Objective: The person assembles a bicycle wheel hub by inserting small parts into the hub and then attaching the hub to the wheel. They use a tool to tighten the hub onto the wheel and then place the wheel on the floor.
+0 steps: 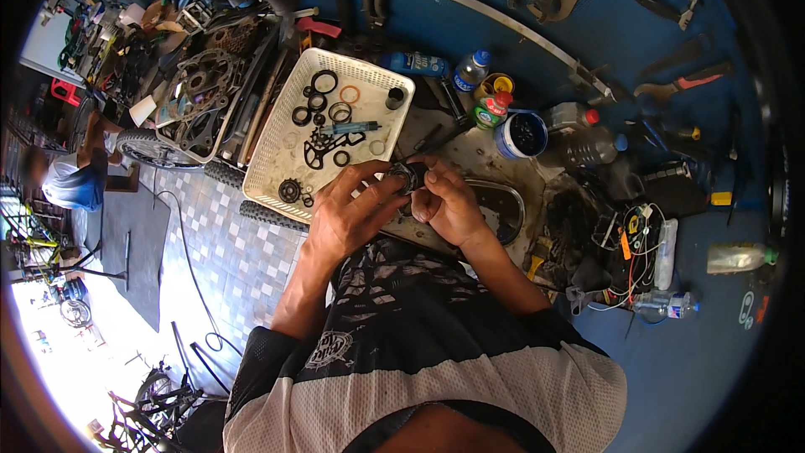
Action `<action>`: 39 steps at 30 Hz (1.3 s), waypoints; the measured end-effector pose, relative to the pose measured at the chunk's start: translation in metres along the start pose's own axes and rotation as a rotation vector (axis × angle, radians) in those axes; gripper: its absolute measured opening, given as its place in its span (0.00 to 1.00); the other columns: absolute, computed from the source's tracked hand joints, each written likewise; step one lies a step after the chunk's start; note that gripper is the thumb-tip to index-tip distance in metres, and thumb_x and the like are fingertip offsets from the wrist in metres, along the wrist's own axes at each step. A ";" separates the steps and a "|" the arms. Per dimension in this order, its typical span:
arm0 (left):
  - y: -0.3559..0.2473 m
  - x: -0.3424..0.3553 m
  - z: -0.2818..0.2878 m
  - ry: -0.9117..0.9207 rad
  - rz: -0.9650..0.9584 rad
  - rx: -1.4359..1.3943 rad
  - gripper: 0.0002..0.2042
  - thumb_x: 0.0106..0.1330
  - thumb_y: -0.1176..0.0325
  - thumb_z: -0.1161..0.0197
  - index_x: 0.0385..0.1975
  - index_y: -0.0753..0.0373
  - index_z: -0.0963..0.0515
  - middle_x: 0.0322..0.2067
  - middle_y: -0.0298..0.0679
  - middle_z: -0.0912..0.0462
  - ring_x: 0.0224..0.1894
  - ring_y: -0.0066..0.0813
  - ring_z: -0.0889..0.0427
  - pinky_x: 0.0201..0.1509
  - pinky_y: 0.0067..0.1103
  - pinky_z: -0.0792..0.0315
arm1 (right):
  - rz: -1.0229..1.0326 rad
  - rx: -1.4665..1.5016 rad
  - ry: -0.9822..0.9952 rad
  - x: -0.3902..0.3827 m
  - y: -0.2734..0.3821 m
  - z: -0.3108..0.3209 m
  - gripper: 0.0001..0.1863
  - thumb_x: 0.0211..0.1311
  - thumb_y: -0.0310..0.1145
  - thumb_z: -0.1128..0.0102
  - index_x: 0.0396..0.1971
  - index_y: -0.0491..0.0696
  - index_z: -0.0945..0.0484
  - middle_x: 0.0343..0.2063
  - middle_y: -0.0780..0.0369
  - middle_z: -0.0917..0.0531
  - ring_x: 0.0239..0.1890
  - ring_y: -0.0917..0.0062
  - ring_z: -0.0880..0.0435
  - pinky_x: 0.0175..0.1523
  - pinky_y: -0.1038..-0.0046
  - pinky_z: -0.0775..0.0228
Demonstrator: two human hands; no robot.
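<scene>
In front of my body, both hands meet around a small dark, roundish metal part [406,174], mostly hidden by fingers; its exact kind does not show. My left hand [345,211] is closed on it from the left, fingers bent over it. Thumb and fingertips of my right hand [450,200] pinch it from the right. Just beyond my left hand is a cream plastic basket [381,75]. Inside lie several black rings [324,80], a copper-coloured ring [349,96], a blue tube [350,127], a black derailleur cage [319,151] and a small cog [289,191].
Bottles [490,109] and an open tub [521,136] stand beyond my right hand. An oval metal tray [513,193] lies beside it. Tools hang on the blue wall [402,8]. Chainrings [201,75] crowd the left bench; a person [75,178] sits far left.
</scene>
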State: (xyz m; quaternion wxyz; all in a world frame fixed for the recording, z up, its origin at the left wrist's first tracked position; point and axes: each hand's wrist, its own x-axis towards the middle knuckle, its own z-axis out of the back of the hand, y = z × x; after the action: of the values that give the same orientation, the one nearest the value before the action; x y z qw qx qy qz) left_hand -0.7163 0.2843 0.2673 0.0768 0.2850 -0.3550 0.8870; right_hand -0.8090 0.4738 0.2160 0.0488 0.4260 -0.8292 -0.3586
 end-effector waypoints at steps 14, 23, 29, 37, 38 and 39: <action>0.015 -0.006 -0.021 -0.014 0.110 -0.159 0.17 0.54 0.73 0.20 0.44 0.61 0.14 0.43 0.41 0.14 0.41 0.39 0.12 0.40 0.30 0.16 | -0.016 -0.440 -0.043 -0.010 0.023 0.007 0.24 0.77 0.53 0.41 0.51 0.45 0.23 0.33 0.60 0.13 0.26 0.85 0.23 0.31 0.84 0.37; 0.015 -0.014 -0.020 -0.021 0.179 -0.211 0.16 0.55 0.72 0.20 0.44 0.61 0.14 0.42 0.41 0.14 0.40 0.38 0.11 0.40 0.29 0.15 | -0.059 -0.463 -0.026 -0.005 0.018 0.011 0.24 0.78 0.56 0.45 0.44 0.46 0.21 0.32 0.59 0.13 0.27 0.85 0.21 0.32 0.82 0.35; 0.012 -0.021 -0.022 0.002 0.212 -0.227 0.15 0.55 0.74 0.20 0.42 0.65 0.14 0.44 0.43 0.14 0.41 0.34 0.10 0.41 0.26 0.17 | -0.054 -0.526 -0.046 -0.009 0.017 0.009 0.22 0.79 0.53 0.43 0.35 0.48 0.22 0.21 0.69 0.24 0.31 0.82 0.17 0.34 0.79 0.31; 0.008 -0.036 -0.027 0.032 0.290 -0.312 0.14 0.58 0.72 0.22 0.44 0.62 0.14 0.44 0.41 0.14 0.41 0.41 0.11 0.43 0.29 0.15 | -0.120 -0.535 -0.088 -0.021 0.013 0.013 0.20 0.78 0.48 0.42 0.44 0.44 0.19 0.29 0.64 0.15 0.29 0.85 0.23 0.36 0.80 0.31; 0.006 -0.038 -0.028 0.027 0.282 -0.303 0.14 0.59 0.72 0.22 0.45 0.62 0.14 0.44 0.41 0.14 0.41 0.41 0.11 0.43 0.29 0.15 | -0.135 -0.540 -0.090 -0.022 0.013 0.016 0.20 0.78 0.47 0.41 0.45 0.43 0.19 0.31 0.63 0.14 0.28 0.85 0.24 0.36 0.80 0.31; 0.004 -0.039 -0.029 0.024 0.273 -0.295 0.14 0.59 0.72 0.22 0.45 0.62 0.14 0.44 0.42 0.14 0.41 0.41 0.11 0.43 0.29 0.15 | -0.116 -0.545 -0.058 -0.023 0.013 0.019 0.20 0.78 0.47 0.41 0.46 0.42 0.19 0.32 0.63 0.14 0.29 0.85 0.23 0.35 0.80 0.31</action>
State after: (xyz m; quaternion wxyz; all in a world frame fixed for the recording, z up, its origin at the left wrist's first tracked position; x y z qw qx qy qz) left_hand -0.6983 0.3037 0.2264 0.0008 0.2093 -0.5155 0.8309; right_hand -0.8107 0.5065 0.2153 0.1172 0.4336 -0.6774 -0.5826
